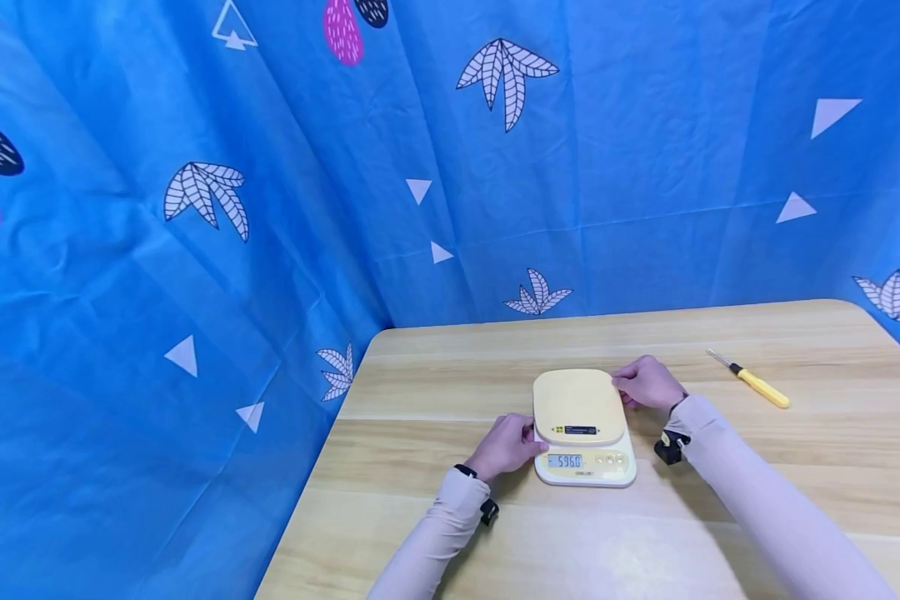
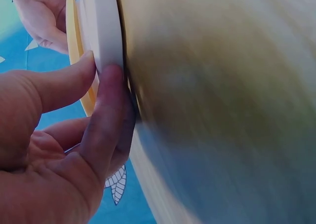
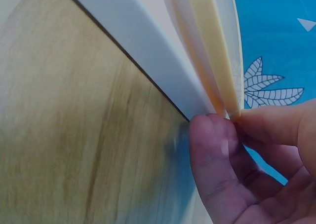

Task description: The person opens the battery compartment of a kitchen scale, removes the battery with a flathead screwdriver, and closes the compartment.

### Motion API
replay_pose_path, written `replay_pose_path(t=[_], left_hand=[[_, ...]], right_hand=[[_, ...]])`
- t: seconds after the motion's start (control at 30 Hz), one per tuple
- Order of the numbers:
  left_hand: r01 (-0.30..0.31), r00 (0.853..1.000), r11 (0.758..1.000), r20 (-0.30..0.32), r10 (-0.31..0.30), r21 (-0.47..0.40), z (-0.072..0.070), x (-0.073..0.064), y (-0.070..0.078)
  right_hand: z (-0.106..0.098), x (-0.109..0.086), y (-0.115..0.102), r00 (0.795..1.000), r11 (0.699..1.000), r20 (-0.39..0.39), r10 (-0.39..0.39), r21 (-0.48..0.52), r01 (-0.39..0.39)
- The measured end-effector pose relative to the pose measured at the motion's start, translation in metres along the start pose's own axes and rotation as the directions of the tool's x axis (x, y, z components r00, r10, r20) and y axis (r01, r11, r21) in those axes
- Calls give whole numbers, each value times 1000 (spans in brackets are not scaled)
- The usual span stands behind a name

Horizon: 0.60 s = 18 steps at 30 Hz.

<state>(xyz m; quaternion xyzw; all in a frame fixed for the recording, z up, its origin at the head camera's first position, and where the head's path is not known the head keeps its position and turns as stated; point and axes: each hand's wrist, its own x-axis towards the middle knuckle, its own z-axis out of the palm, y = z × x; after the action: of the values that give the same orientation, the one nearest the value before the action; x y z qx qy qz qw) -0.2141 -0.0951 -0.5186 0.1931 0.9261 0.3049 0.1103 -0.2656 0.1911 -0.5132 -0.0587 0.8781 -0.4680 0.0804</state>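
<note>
A kitchen scale with a pale yellow platform and white base lies on the wooden table, its lit display showing digits that look like 596.0. At its left side, my left hand pinches the edge of the white base, thumb on top and fingers along the side. My right hand grips the far right edge. In the right wrist view its thumb touches the yellow platform, while the fingers press the side of the base. The scale's underside is hidden.
To the right on the table lies a screwdriver with a yellow handle, its metal tip pointing away to the left. A blue patterned curtain hangs behind the table and along its left side.
</note>
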Motion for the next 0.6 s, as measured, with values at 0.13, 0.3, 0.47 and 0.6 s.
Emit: replay_pose_path(t=[0.13,0.3,0.47,0.6], left_hand=[[-16,1000,1000,0,16,9,1,5,1],[-33,999,999,-2,33,22,2,10,-1],[-15,1000,1000,8,16,-18,3,8,-4],[-3,999,993,53,9,-117,0,7,-7]], right_hand=[[-5,-3,-1,999,1000,-35,-5,-14,5],[-9,-7,-5,999,1000,-49,-1,-28,0],[-6,-8,-3,998,1000,-56,0,-9,-1],[-3,-10,1,999,1000,-32,15,25,-15]])
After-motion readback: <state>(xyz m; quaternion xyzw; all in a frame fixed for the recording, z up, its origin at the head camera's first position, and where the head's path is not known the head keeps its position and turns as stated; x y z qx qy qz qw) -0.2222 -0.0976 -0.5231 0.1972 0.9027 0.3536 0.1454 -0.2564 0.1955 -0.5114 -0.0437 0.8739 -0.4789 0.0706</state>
